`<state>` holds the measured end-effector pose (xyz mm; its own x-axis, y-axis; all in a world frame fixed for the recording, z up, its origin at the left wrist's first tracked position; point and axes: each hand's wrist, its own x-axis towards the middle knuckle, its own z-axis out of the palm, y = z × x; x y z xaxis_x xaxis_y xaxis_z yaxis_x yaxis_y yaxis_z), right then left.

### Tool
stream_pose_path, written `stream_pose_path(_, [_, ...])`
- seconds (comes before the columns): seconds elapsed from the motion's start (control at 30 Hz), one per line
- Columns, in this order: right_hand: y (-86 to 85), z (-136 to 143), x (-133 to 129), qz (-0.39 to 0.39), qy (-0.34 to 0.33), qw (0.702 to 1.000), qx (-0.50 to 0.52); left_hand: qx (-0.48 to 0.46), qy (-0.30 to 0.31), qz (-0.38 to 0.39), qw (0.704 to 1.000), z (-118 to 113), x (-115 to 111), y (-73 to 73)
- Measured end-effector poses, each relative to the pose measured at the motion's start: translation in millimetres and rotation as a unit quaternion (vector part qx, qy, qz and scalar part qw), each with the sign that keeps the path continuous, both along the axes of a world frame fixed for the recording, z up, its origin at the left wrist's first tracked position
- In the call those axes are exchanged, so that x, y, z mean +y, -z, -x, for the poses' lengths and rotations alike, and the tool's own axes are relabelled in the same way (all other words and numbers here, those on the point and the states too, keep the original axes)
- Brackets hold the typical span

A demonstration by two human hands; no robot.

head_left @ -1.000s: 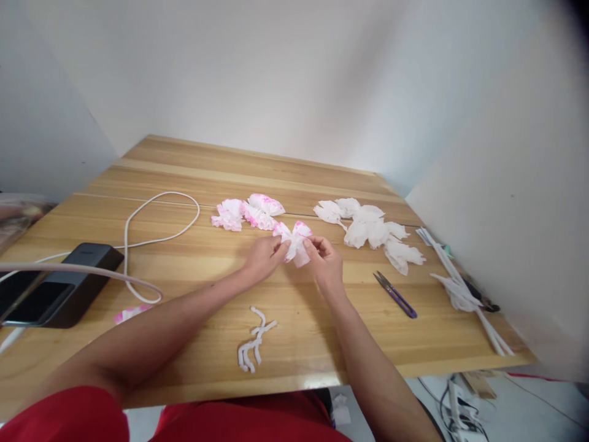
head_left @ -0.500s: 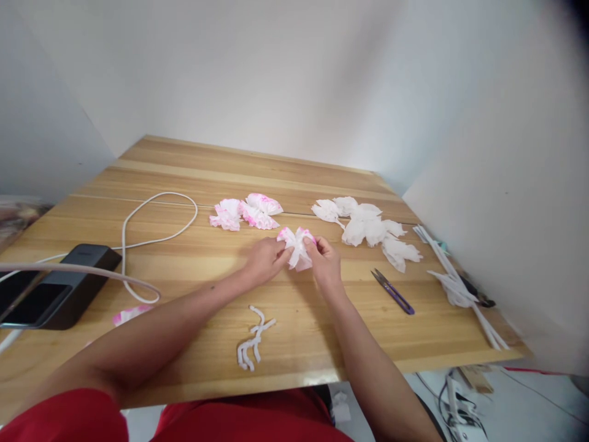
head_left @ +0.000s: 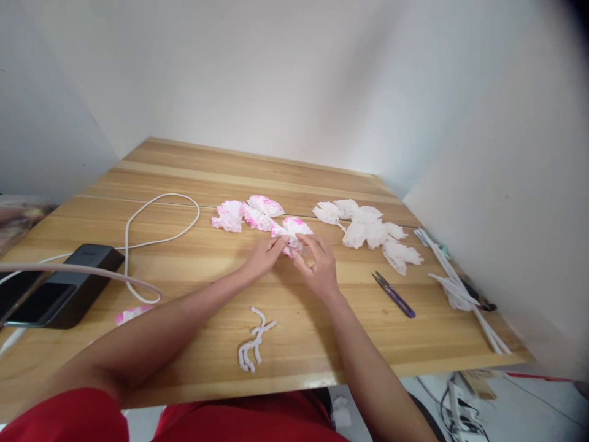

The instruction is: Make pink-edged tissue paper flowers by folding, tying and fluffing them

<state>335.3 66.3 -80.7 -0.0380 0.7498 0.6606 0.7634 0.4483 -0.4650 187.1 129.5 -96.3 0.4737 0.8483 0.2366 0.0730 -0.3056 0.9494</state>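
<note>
A pink-edged white tissue-paper flower (head_left: 292,227) is between my two hands, just above or on the tabletop. My left hand (head_left: 267,253) pinches its near left side with thumb and forefinger. On its right, my right hand (head_left: 317,261) has thumb and fingers apart, curved around the near edge; its fingertips touch the paper. Two more pink-edged flowers, one fuller (head_left: 262,212) and one smaller (head_left: 228,216), lie just beyond to the left. Short bent white fuzzy stems (head_left: 254,341) rest on the wood in front of me.
Several plain white tissue bunches (head_left: 367,228) lie to the right. Purple-handled thread snips (head_left: 393,294) are nearer me, with long white strips (head_left: 464,294) along the right edge. At left stand a dark box-shaped device (head_left: 87,288), a looped white cable (head_left: 161,244) and another pink-edged piece (head_left: 133,314).
The flower has moved slightly away from me and left, and its petals are spread wider. My right hand's fingers have opened from a pinch and shifted around its near side.
</note>
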Motion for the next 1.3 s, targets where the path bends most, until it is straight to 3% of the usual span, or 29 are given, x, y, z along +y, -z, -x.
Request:
stream_pose_path(0.17, [10.1,-4,6,0.036,0.030,0.999,-0.022,0.072,-0.003,-0.076,0.994,2,-6,-3.3])
stream_pose_path(0.3, [12.2,-7,8,0.107,0.036,0.987,0.118,0.081,-0.015,-0.082,0.993,4,-8,-6.9])
stream_pose_path(0.43, [11.4,-8,10,0.177,0.057,0.943,0.276,0.066,-0.036,-0.068,0.995,5,-8,-7.3])
stream_pose_path(0.6, [11.6,-7,12,0.204,0.027,0.908,0.364,0.062,-0.037,-0.078,0.994,5,-8,-9.0])
stream_pose_path(0.7, [9.7,-4,10,0.192,0.035,0.926,0.322,0.084,-0.028,-0.121,0.989,5,-9,-9.2])
stream_pose_path(0.83, [6.4,-2,7,0.144,0.067,0.963,0.216,0.148,0.008,-0.241,0.959,6,-12,-8.8])
stream_pose_path(0.93, [7.4,-3,7,0.154,0.086,0.949,0.261,0.189,0.028,-0.293,0.937,7,-14,-9.8])
stream_pose_path(1.07, [10.3,-5,9,0.175,0.078,0.920,0.341,0.137,0.006,-0.227,0.964,6,-15,-11.5])
stream_pose_path(1.17, [10.2,-5,8,0.148,0.087,0.936,0.307,0.031,-0.051,-0.134,0.989,3,-12,-9.4])
stream_pose_path(1.3, [8.2,-3,5,0.107,0.107,0.967,0.205,-0.026,-0.055,-0.053,0.997,-2,-5,-2.8])
